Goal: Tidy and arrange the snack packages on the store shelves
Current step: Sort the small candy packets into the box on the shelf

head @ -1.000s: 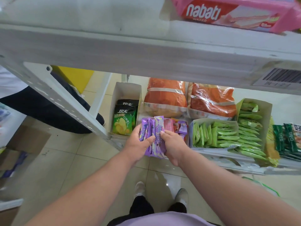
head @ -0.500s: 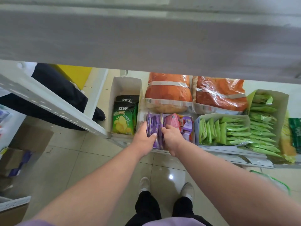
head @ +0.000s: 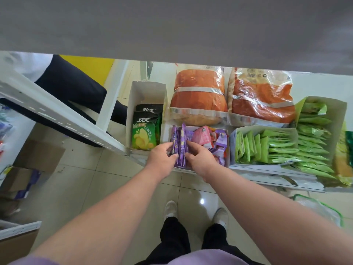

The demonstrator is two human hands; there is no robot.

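Observation:
A bunch of purple snack packets [head: 179, 144] stands upright at the left end of a white display box [head: 228, 150] on the low shelf. My left hand [head: 162, 159] presses the bunch from the left, fingers on the packets. My right hand [head: 200, 159] grips them from the right. Loose pink and purple packets [head: 208, 139] lie jumbled in the rest of that box.
A box of green chip bags [head: 144, 135] stands to the left. Two orange bags [head: 198, 98] lie behind. Boxes of green packets [head: 267, 146] fill the right. An upper shelf [head: 172, 25] hangs overhead. Another person's dark leg [head: 76, 87] and cardboard boxes [head: 38, 155] are at left.
Both hands have lowered the purple packets into the box's left end. My head has dipped, so the upper shelf now hides the pink wafer pack.

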